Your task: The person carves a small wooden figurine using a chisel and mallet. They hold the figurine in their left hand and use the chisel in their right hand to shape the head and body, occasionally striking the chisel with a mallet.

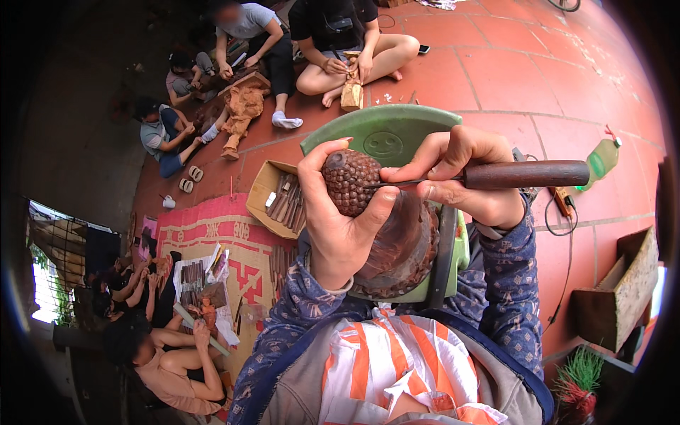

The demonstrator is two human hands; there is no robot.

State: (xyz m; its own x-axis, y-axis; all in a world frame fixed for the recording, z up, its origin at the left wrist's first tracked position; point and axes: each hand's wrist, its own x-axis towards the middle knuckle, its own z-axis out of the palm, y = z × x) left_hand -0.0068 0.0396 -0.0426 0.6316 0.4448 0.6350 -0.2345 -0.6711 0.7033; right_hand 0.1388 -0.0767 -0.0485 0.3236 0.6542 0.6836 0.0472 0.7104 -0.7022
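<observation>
- Orange-and-white striped cloth is lying closest to the lens, across the person's lap, just below the carved wooden figure.
- Left hand is wrapping around the figure's bumpy rounded head, thumb pressing on top and fingers curling under and around the near side, gripping it firmly.
- Right hand is closing tightly around a carving chisel, fingers pinching the dark wooden handle near the metal shank, the tip touching the right side of the bumpy head.
- Figure's smooth reddish body is resting on a green plastic stool, which is sitting behind and under it.
- Judging by the pose, the step in hand is detail carving of the small knobs on the head; the next cut is probably calling for a short, controlled push with the left hand bracing against any slip.
- Left of the figure, a cardboard box of chisels is sitting on the tiled floor, with a red patterned mat beside it.
- Right of the figure, a green bottle and a wooden crate are standing near a cable.
- Beyond the stool, 2 seated people are working on another carving; more people are sitting at the far left.
</observation>
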